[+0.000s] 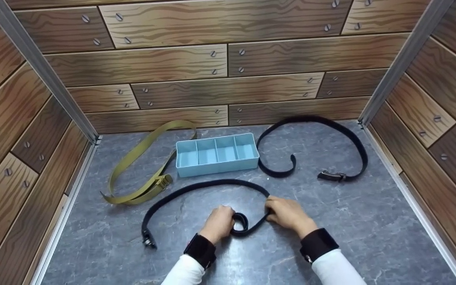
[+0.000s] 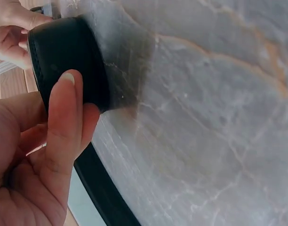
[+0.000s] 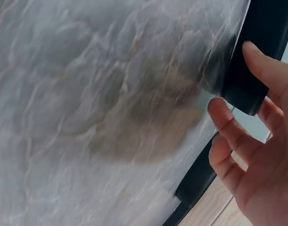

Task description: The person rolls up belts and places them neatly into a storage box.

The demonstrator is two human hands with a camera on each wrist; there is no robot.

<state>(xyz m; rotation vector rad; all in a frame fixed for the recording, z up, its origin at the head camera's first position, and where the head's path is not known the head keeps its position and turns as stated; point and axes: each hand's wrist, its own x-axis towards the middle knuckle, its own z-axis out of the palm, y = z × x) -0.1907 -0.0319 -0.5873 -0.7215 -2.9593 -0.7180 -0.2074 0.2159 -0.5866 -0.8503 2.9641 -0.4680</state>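
Observation:
A black belt (image 1: 208,183) lies in a wide arc on the grey marbled surface, with its buckle (image 1: 148,240) at the left end. The other end is rolled into a small loose coil (image 1: 240,221), standing on edge. My left hand (image 1: 220,223) holds this coil from its left side; in the left wrist view the fingers (image 2: 64,122) lie against the rolled strap (image 2: 71,52). Farther along the belt, my right hand (image 1: 289,213) pinches the strap. Its thumb is on one face of the strap (image 3: 250,87) in the right wrist view, with fingers behind.
Behind the belt stands a light blue tray (image 1: 217,168) with several compartments. An olive-yellow belt (image 1: 131,158) lies left of it, and a second black belt (image 1: 356,138) curves to its right. Wood-patterned walls (image 1: 228,59) enclose three sides.

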